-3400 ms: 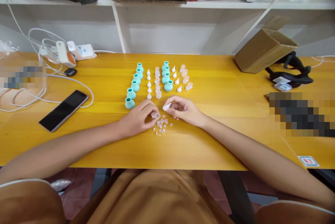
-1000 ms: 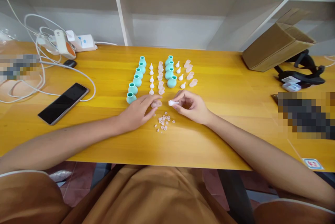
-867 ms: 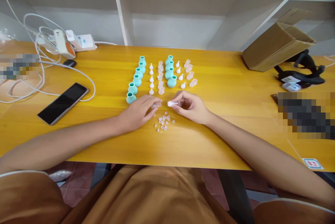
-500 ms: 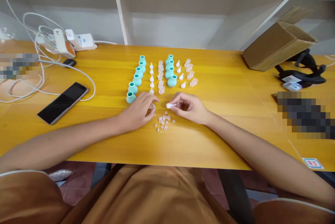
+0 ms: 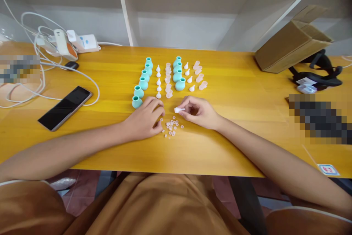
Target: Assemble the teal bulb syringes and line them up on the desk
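A long yellow wooden table (image 5: 242, 117) ran across the view, with white shelving (image 5: 170, 15) behind it. On its far right corner lay a tipped cardboard box (image 5: 291, 44) and, just beside it, a black headset (image 5: 319, 73); to the left lay a tangle of white cables (image 5: 41, 66) with a power strip (image 5: 82, 42), and nearer, a black phone (image 5: 64, 107) lying flat. None of these stood between the hands and the parts.

In the middle of the table, teal bulbs (image 5: 143, 81) stood in two slanting rows, with rows of small white tips (image 5: 158, 81) and pale clear caps (image 5: 168, 81) between and beside them.

The left hand (image 5: 144, 119) rested palm down on the table, fingers curled at the edge of a scatter of tiny clear rings (image 5: 171, 127); whether it gripped anything could not be told. The right hand (image 5: 200, 112), just across the scatter, pinched a white tip piece (image 5: 178, 110) between thumb and fingers, held just above the wood and pointing toward the left hand.
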Available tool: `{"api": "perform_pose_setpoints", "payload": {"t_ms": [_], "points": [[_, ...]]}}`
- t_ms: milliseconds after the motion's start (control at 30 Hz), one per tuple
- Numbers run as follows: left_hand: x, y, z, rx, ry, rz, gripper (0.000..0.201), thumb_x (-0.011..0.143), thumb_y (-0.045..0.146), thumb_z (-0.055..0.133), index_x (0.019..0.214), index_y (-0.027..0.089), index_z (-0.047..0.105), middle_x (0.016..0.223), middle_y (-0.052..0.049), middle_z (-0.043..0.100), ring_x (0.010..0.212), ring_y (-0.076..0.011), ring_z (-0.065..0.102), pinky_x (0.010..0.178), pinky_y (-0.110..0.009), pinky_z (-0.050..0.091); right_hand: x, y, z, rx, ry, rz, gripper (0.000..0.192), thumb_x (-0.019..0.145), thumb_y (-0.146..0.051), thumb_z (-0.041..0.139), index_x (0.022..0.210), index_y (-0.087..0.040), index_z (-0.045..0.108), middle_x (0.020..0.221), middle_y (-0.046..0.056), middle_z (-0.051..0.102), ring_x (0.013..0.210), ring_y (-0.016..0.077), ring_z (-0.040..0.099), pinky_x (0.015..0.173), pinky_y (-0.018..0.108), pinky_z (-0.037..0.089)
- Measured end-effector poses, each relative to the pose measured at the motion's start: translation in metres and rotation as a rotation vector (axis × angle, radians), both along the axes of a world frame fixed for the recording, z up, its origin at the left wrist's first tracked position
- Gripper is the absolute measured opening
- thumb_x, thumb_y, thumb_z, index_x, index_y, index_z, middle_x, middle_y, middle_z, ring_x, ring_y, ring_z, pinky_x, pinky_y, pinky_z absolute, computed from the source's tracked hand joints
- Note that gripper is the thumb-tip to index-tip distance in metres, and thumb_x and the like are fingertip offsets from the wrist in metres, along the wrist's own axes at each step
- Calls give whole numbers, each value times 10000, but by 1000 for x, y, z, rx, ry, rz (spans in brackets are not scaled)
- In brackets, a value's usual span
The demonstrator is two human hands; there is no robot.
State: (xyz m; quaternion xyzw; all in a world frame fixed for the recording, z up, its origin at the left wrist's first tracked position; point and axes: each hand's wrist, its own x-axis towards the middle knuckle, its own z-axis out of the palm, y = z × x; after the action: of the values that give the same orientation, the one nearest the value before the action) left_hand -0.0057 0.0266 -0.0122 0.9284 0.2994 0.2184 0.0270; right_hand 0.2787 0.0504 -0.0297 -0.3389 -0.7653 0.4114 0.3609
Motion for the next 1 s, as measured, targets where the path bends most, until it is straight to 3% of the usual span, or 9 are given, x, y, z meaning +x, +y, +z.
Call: {"api": "perform_pose_setpoints", "payload": {"t_ms": [300,600,767,1000], "points": [[1,4,0,-43,-50,-34,92,938,115,631,997,186,629,1146,-124,676,1190,-320,601,1034,-477,569,-1,0,0,14,-2,2,242,1001,-438,776,1006,-208,701,646,-52,594,529,102,475,514,251,395],[1,4,2,-130,-112,-50,126,898,136,695,928,215,601,1095,-92,697,1159,-305,614,996,-462,568,0,0,1,-10,3,0,269,980,-466,807,1007,-215,714,673,-43,611,535,104,485,512,254,390],[3,2,7,-117,-272,-97,130,936,128,689,959,224,606,1034,-60,727,1109,-266,652,1017,-455,562,-3,-8,3,-47,64,11,263,991,-470,801,1027,-223,719,719,-18,648,580,123,529,550,277,426],[5,-6,13,-226,-491,-131,112,955,119,705,987,226,691,962,-27,786,930,-188,717,865,-353,596,-14,-22,5,-228,222,82,321,972,-489,838,1039,-211,692,751,-13,673,607,121,607,577,272,489]]}}
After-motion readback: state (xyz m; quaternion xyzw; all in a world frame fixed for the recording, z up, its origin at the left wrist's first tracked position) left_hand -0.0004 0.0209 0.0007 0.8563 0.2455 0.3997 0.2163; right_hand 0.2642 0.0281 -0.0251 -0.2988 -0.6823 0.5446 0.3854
